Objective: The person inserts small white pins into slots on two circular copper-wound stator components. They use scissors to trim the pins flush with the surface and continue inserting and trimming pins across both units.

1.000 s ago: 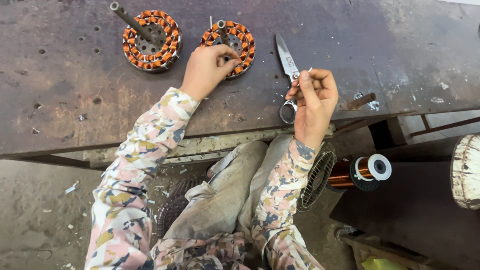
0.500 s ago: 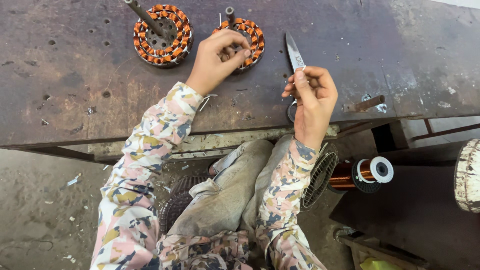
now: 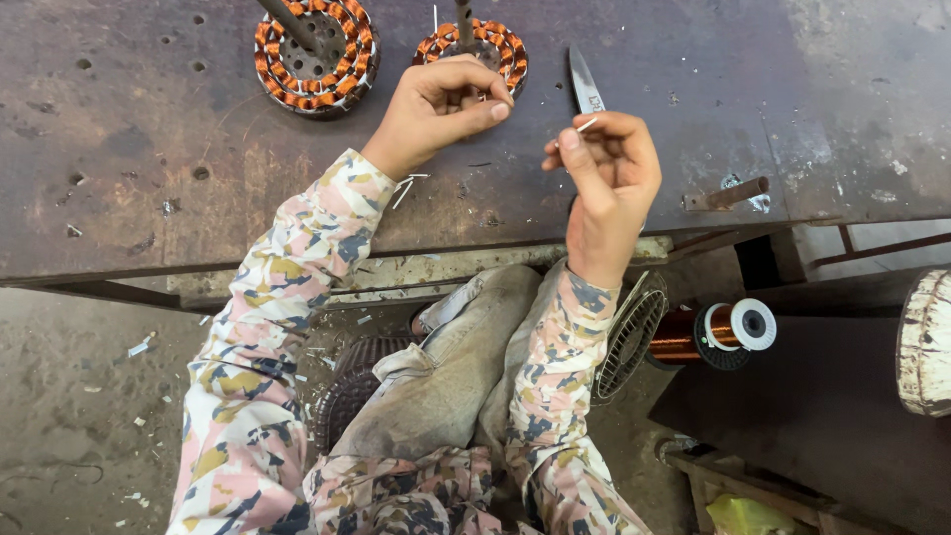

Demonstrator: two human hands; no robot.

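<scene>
We have lifted our right hand [image 3: 604,173], pinching a white sliver, nearer our left hand [image 3: 441,104], fingers closed on the copper-wound stator [image 3: 495,45].

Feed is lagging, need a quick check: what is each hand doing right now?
Left hand: curled shut, fingers on the near wound stator.
Right hand: closed, pinching a small white sliver, scissors in its grip.
</scene>
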